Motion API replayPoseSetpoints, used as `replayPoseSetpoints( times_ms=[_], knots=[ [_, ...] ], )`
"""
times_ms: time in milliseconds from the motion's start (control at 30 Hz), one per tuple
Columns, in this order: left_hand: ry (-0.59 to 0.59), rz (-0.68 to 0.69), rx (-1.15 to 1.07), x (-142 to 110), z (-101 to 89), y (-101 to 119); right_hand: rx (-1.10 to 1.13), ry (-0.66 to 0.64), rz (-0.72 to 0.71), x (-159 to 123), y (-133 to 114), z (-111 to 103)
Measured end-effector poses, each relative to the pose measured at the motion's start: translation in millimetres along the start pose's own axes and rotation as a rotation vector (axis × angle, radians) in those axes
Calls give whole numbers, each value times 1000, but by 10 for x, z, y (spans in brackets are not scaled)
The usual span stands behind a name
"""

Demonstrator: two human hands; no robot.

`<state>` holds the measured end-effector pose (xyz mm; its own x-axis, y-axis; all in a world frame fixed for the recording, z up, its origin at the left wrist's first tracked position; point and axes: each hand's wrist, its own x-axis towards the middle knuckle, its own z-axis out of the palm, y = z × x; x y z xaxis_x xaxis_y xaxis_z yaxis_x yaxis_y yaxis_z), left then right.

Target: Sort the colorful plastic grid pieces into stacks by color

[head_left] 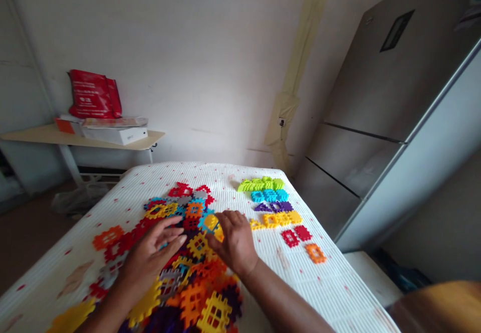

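Note:
A heap of notched plastic interlocking tiles in red, orange, yellow, blue, purple and grey, among them an orange window tile (194, 209), spreads beneath both hands. My left hand (152, 253) hovers over the heap's left side, fingers apart and nothing in them. At the heap's right edge, my right hand (236, 240) has its fingers curled round the edge of a yellow tile (211, 222); its fingertips partly hide that tile. To the right lie rows sorted by colour: lime green tiles (261, 184), light blue tiles (269, 195), purple tiles (276, 206) and yellow tiles (282, 218).
Two red tiles (290, 238) and an orange tile (315, 253) lie nearest me on the right. A white quilted cloth (270, 288) covers the table. Beyond are a side desk (33, 136) with a red bag (92, 95), and a grey fridge (353, 107).

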<state>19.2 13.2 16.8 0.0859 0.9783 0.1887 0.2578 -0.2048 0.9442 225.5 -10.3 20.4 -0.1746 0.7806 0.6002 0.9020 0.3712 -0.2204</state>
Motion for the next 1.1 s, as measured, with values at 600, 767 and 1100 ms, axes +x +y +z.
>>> replayPoseSetpoints(
  times_ms=[600,767,1100],
  knots=[
    [303,321,523,-13,-681,-951,-524,-218,533,458,1489,194],
    [316,286,516,-14,-703,-922,-524,-227,551,460,1519,261],
    [324,292,546,-19,-725,-931,-547,-217,498,397,1500,140]
  ],
)
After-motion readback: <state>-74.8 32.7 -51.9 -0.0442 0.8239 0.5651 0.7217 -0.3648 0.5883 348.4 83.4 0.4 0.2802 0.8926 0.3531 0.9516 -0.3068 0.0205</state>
